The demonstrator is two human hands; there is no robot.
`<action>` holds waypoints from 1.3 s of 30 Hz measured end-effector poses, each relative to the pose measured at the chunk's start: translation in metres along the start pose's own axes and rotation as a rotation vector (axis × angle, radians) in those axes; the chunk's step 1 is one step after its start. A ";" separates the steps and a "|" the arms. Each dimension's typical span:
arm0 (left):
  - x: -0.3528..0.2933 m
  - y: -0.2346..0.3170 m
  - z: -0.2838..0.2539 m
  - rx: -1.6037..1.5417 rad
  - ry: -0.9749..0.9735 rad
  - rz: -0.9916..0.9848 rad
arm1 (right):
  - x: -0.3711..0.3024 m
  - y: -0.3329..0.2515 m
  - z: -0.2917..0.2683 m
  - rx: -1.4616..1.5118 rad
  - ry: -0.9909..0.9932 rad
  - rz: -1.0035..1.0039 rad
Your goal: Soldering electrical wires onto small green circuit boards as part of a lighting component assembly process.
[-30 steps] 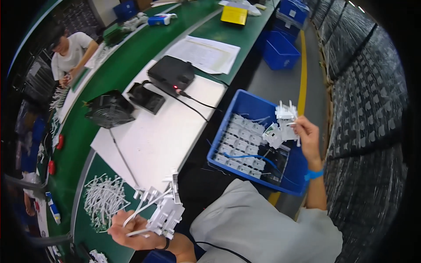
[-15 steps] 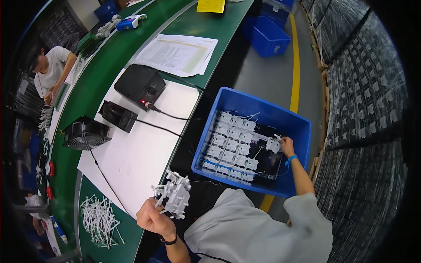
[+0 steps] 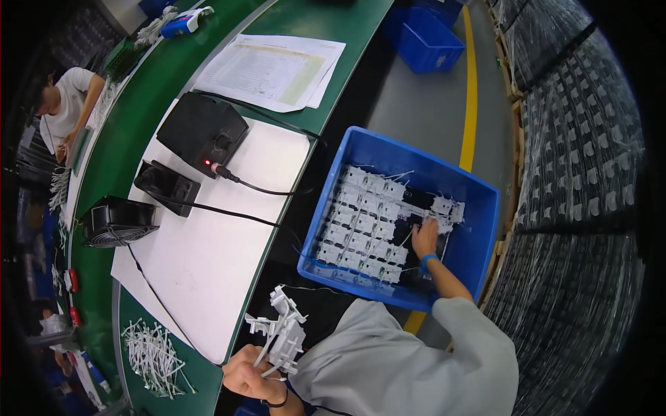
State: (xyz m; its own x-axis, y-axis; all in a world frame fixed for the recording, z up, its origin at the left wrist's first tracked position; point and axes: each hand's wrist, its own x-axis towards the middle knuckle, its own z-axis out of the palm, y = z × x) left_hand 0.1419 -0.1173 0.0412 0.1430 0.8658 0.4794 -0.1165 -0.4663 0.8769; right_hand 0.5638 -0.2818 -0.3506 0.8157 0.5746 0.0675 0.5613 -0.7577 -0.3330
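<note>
My left hand (image 3: 251, 378) is closed around thin white leads of a small bunch of white plastic parts (image 3: 286, 336), which hangs over my lap beside the table edge. My right hand (image 3: 424, 239) reaches into a blue bin (image 3: 319, 229), at the lower edge of a white plastic part (image 3: 447, 210) on the right side. Its fingertips are partly hidden against the parts, so their grip is unclear. Rows of similar white parts (image 3: 361, 222) with thin leads fill the bin's left portion, with a dark surface showing beside them.
On the bench stand a black box with a red light (image 3: 201, 132), a black holder (image 3: 166, 186) and a small fan (image 3: 119, 222). A pile of white leads (image 3: 154, 357) lies near; papers (image 3: 270, 69) lie farther off. Wrapped stacks (image 3: 576, 152) rise at right. Another person (image 3: 69, 111) sits across.
My right hand has moved left and slightly nearer within the bin; the white part it was at now lies above its fingers. My left hand with its bunch has dropped slightly.
</note>
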 end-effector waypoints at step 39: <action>-0.025 -0.023 -0.002 0.023 0.151 -0.190 | -0.035 0.014 0.001 -0.157 -0.226 -0.357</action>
State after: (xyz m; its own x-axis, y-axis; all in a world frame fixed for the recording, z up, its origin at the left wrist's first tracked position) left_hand 0.1385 -0.1280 0.0094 0.0110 0.9550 0.2966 -0.0788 -0.2948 0.9523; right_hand 0.5429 -0.3117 -0.3586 0.5256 0.8485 -0.0607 0.8308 -0.5274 -0.1778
